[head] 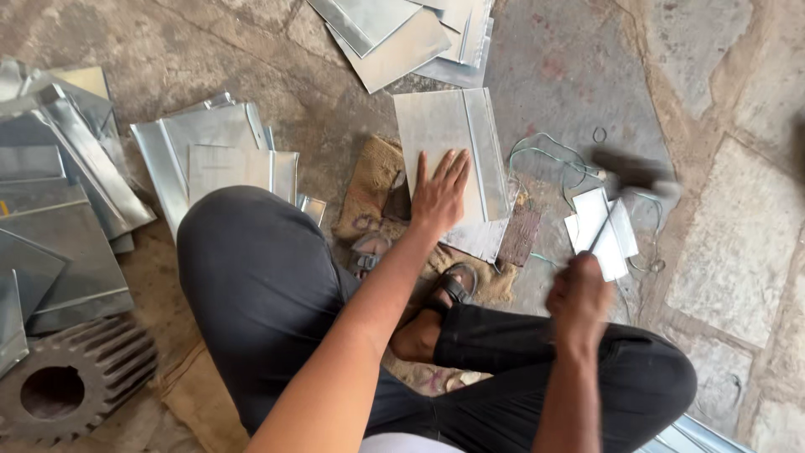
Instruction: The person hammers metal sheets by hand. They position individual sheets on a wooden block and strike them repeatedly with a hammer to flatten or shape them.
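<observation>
My left hand [438, 195] lies flat, fingers spread, on a grey sheet-metal piece [449, 130] with a folded seam along its right side. The sheet rests on the stone floor over a flat dark block [520, 237]. My right hand [579, 299] grips the handle of a hammer [631, 172]. The hammer is raised and motion-blurred, its dark head to the right of the sheet. I sit cross-legged in dark trousers, a sandalled foot [436, 315] below the sheet.
Stacks of similar metal sheets lie at the left [75, 210], near my left knee [220, 147] and at the top [402, 33]. A burlap sack [369, 189] lies under the work. Small white sheet pieces [616, 239], green wire [545, 159] and a toothed gear [71, 386] lie around.
</observation>
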